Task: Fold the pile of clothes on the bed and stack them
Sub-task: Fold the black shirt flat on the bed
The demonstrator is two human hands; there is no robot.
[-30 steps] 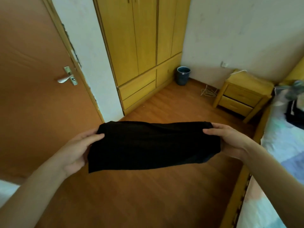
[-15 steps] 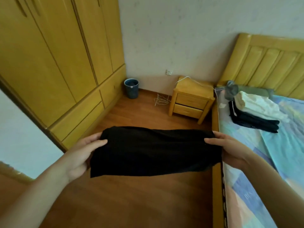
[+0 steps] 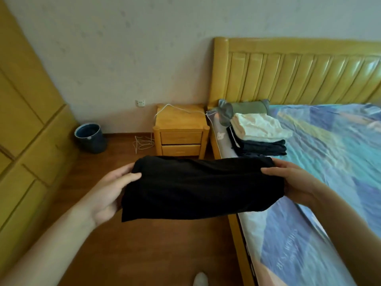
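A folded black garment (image 3: pixel 198 186) is held out flat in the air between both hands, above the wooden floor (image 3: pixel 156 250) and overlapping the near left edge of the bed (image 3: pixel 309 254); it touches neither as far as can be seen. The left hand (image 3: pixel 109 195) grips the garment's left end, thumb lying on top of the cloth and the other fingers (image 3: pixel 125 169) curled behind and under it. The right hand (image 3: pixel 292 182) grips the right end the same way, thumb on top pointing inward, the remaining fingers hidden beneath the fabric. Farther along the left edge of the bed, near its head, sits a stack of folded clothes (image 3: pixel 257 137): dark pieces at the bottom, a cream-white piece on top. Just behind the stack, against the padded yellow headboard (image 3: pixel 299 75), lies a green pillow (image 3: pixel 247 107) with a grey cloth bunched at its left end. The bed is covered by a sheet patterned in blue, teal and violet. Beside the head of the bed stands a small wooden nightstand (image 3: pixel 181 129) with two drawers and a white cable (image 3: pixel 177 109) trailing over its top. A dark blue bin (image 3: pixel 90 137) stands on the floor by the wall, near a yellow wardrobe (image 3: pixel 26 141) along the left side. The toe of a white sock (image 3: pixel 200 279) shows at the bottom edge of the view.
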